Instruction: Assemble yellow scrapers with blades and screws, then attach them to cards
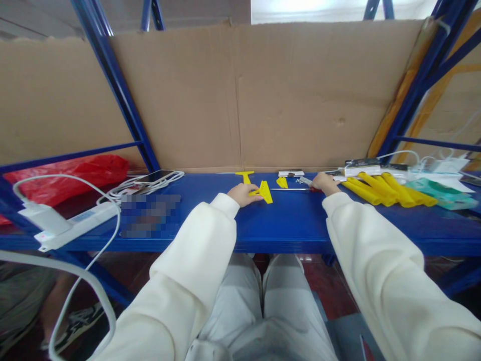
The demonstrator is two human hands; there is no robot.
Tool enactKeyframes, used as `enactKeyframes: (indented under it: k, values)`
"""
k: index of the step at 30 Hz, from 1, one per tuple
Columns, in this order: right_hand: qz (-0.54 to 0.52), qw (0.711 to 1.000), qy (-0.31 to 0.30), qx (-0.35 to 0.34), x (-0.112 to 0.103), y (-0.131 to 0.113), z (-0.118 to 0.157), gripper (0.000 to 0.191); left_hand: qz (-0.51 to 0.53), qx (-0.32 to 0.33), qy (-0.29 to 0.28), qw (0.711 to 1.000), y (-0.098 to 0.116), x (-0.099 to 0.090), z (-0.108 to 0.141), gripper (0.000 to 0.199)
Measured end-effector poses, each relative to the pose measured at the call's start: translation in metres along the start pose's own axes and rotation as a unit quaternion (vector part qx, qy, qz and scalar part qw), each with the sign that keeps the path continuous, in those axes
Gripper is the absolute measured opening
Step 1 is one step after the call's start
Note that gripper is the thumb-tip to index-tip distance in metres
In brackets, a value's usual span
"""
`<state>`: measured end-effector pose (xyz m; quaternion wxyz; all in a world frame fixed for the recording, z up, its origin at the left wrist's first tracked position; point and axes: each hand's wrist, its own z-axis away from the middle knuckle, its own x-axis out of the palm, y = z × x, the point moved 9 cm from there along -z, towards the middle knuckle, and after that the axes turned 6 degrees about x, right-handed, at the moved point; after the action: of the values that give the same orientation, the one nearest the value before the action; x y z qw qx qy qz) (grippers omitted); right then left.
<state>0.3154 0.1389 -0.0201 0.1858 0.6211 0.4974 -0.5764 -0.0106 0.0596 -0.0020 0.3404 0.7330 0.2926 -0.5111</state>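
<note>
My left hand (241,195) is closed on a flat yellow plastic piece (266,192) with a wide, flared end, held just over the blue table. Right behind that hand lies a T-shaped yellow piece (245,176). My right hand (325,183) is closed around the red handle of a screwdriver, mostly covered by the fingers. The long thin screwdriver shaft (291,189) points left toward the yellow piece, low over the table. Between the hands, farther back, is a small yellow part (281,182). A small clear bag (305,181), its contents too small to tell, lies beside my right fingers.
Several yellow tubes (391,190) lie at the right, near boxes (363,166) and a green plastic bag (447,194). A power strip (78,224) with cables and a red bag (71,175) occupy the left. Cardboard (236,100) walls the back; blue posts (120,90) flank it.
</note>
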Motion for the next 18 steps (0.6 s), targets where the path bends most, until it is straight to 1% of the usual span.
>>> enactKeyframes:
  k: [2,4,7,10,12,14,16,17,18]
  values:
    - [0.037,0.999,-0.034,0.02,0.002,0.001,0.004,0.035,-0.001,-0.001,0.0,1.0,0.0,0.0,0.0,0.049]
    - [0.051,0.997,-0.047,0.024,-0.002,-0.002,0.012,0.028,-0.005,-0.002,-0.006,1.0,0.001,0.0,0.0,0.05]
    - [0.045,0.998,-0.039,0.021,-0.014,-0.007,0.024,0.021,-0.011,-0.002,-0.016,1.0,0.001,0.001,0.001,0.05]
    - [0.003,1.0,-0.012,0.006,-0.031,-0.015,0.034,0.02,-0.014,0.002,-0.011,1.0,0.001,0.001,0.0,0.049]
    - [-0.049,0.998,0.012,-0.03,-0.042,-0.026,0.041,0.019,-0.015,0.001,-0.008,1.0,0.0,0.002,0.0,0.05]
    - [-0.116,0.989,0.017,-0.086,-0.049,-0.044,0.05,0.016,-0.017,0.0,-0.009,1.0,-0.002,0.003,-0.001,0.051]
    - [-0.194,0.97,-0.009,-0.143,-0.049,-0.065,0.063,0.013,-0.015,0.003,-0.009,1.0,-0.002,0.004,-0.002,0.05]
    - [-0.236,0.957,-0.029,-0.166,-0.048,-0.075,0.07,0.013,-0.012,0.005,-0.008,1.0,-0.002,0.004,-0.002,0.05]
    - [-0.28,0.939,-0.064,-0.19,-0.045,-0.086,0.08,0.014,-0.01,0.006,-0.005,1.0,-0.002,0.004,-0.002,0.049]
